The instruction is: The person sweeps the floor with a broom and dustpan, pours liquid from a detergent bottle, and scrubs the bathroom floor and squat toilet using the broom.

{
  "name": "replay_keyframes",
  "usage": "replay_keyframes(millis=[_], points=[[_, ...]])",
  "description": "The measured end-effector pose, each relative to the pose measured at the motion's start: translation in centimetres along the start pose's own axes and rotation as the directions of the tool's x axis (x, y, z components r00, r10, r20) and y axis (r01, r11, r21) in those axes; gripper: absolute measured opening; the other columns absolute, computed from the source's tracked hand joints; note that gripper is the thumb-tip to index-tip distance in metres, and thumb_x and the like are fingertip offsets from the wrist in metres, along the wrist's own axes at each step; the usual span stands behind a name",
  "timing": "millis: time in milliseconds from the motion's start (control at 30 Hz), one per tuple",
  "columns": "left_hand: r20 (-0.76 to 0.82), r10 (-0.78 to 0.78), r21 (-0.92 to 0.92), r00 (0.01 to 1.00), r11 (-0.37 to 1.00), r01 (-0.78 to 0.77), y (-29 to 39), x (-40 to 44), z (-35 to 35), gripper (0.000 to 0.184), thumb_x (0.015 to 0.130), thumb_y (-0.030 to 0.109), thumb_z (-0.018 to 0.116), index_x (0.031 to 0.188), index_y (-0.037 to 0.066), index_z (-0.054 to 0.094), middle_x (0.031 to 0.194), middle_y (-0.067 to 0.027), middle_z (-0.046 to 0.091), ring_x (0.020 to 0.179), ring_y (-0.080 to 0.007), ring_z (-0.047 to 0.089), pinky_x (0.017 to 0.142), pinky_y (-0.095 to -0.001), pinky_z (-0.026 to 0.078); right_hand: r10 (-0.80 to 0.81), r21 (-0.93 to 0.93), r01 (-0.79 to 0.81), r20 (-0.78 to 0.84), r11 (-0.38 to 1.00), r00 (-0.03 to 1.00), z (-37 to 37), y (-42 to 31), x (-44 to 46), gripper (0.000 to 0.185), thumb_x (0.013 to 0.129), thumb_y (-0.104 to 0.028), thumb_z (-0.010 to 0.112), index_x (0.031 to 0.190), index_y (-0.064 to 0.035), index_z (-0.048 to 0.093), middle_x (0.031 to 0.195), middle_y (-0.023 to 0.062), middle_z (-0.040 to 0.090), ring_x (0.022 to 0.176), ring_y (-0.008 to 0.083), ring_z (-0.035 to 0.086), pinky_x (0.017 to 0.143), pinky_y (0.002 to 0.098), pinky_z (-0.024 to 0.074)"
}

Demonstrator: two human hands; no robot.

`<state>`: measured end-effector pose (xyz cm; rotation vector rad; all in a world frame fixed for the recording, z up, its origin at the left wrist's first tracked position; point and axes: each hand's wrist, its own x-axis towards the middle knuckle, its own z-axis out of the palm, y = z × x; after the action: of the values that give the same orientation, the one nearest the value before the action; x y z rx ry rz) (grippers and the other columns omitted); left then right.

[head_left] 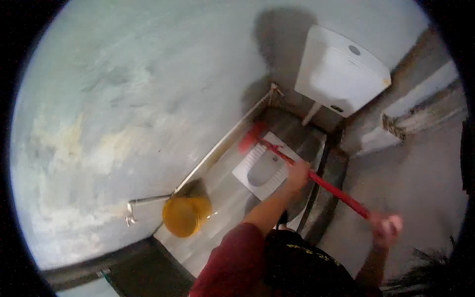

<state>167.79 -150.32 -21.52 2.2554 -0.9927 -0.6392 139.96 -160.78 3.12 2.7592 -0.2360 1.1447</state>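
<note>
A long-handled red brush [341, 194] slants across the view, held by both hands. My left hand [298, 176] is wrapped around the middle of its handle, above the squat toilet [242, 174]. Around the handle's near end, my right hand [387, 229] is closed, out to the right. The brush's red head [253, 137] is blurred and lies over the floor by the far left corner of the toilet. Its bristles cannot be made out.
A yellow bucket [180, 218] stands on the tiled floor beneath a wall tap [130, 218]. A pipe [222, 137] runs along the left wall. The white cistern [341, 69] hangs on the back wall. A dark ledge [329, 198] borders the right side.
</note>
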Motion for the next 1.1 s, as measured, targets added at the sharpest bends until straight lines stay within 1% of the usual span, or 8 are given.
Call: replay_keyframes(millis=[200,367,467,533,633,767,867,1100], points=[[0.139,0.386,0.104,0.912,0.910,-0.401,0.8,1.9,2.2,0.017,0.073,0.025,0.061,0.070,0.007,0.062,0.077,-0.0110,0.059,0.080,-0.0299,0.056,0.078,-0.0471,0.038,0.802,0.592,-0.713,0.177,0.376,0.570,0.0,-9.4,1.3,0.017,0.081,-0.018,0.058,0.071,-0.0128,0.044,0.059,-0.0022,0.043,0.051,0.0116,0.040,0.047,0.0320,0.0375],[0.151,0.621,0.056,0.769,0.771,-0.634,5.6,-5.9,2.8,0.021,0.072,0.028,0.062,0.077,0.008,0.064,0.082,-0.0109,0.060,0.080,-0.0313,0.057,0.078,-0.0464,0.040,0.912,0.566,-0.757,0.021,0.326,0.409,-9.0,-12.8,2.5,0.018,0.083,-0.019,0.053,0.070,-0.0107,0.043,0.062,-0.0007,0.043,0.058,0.0133,0.044,0.055,0.0328,0.0395],[0.469,0.573,-0.075,0.672,0.784,-0.616,8.4,-8.6,-0.2,0.018,0.072,0.025,0.063,0.077,0.007,0.063,0.083,-0.0119,0.060,0.082,-0.0317,0.057,0.075,-0.0438,0.042,0.819,0.943,-0.181,0.332,-0.278,0.468,-13.8,-12.3,0.4,0.018,0.087,-0.022,0.047,0.079,-0.0061,0.048,0.065,0.0010,0.042,0.064,0.0181,0.047,0.066,0.0350,0.0412],[0.510,0.460,-0.188,0.727,0.884,-0.428,11.0,-11.2,-1.2,0.017,0.070,0.022,0.065,0.078,0.007,0.063,0.082,-0.0127,0.060,0.084,-0.0331,0.056,0.075,-0.0419,0.043,0.932,0.838,-0.502,-0.020,0.213,0.363,-19.6,-13.5,-0.6,0.020,0.089,-0.022,0.042,0.089,-0.0040,0.052,0.071,0.0042,0.044,0.068,0.0187,0.049,0.069,0.0347,0.0426],[0.366,0.624,-0.308,0.691,0.782,-0.542,13.4,-16.3,-0.8,0.018,0.069,0.020,0.065,0.079,0.006,0.062,0.080,-0.0144,0.060,0.080,-0.0356,0.056,0.074,-0.0442,0.043,0.910,0.463,-0.833,-0.401,0.302,0.107,-26.9,-17.3,-2.3,0.024,0.089,-0.018,0.041,0.101,-0.0014,0.053,0.077,0.0075,0.048,0.071,0.0188,0.051,0.072,0.0353,0.0439],[0.268,0.733,-0.526,0.626,0.655,-0.542,11.0,-17.4,-0.8,0.015,0.069,0.018,0.065,0.079,0.007,0.062,0.081,-0.0146,0.060,0.078,-0.0363,0.057,0.073,-0.0457,0.044,0.876,0.018,-0.882,-0.128,0.471,0.465,-24.4,-18.0,-0.8,0.022,0.089,-0.019,0.046,0.100,-0.0001,0.051,0.073,0.0063,0.047,0.066,0.0174,0.049,0.063,0.0319,0.0436],[0.541,0.632,-0.478,0.555,0.774,-0.415,7.3,-16.2,-1.0,0.016,0.070,0.021,0.065,0.080,0.008,0.062,0.080,-0.0149,0.060,0.078,-0.0349,0.058,0.073,-0.0453,0.045,0.927,0.842,-0.503,0.011,0.193,0.374,-18.0,-18.5,4.8,0.020,0.088,-0.021,0.050,0.090,-0.0020,0.050,0.066,0.0036,0.043,0.056,0.0142,0.043,0.047,0.0259,0.0356],[0.442,0.566,-0.342,0.696,0.823,-0.453,0.9,-13.9,-5.1,0.029,0.078,0.033,0.062,0.073,0.004,0.059,0.072,-0.0177,0.059,0.072,-0.0357,0.058,0.069,-0.0456,0.044,0.880,0.800,-0.531,0.007,0.280,0.474,-11.9,-22.2,2.6,0.024,0.091,-0.026,0.044,0.076,-0.0076,0.044,0.054,-0.0007,0.037,0.041,0.0088,0.033,0.039,0.0258,0.0300]])
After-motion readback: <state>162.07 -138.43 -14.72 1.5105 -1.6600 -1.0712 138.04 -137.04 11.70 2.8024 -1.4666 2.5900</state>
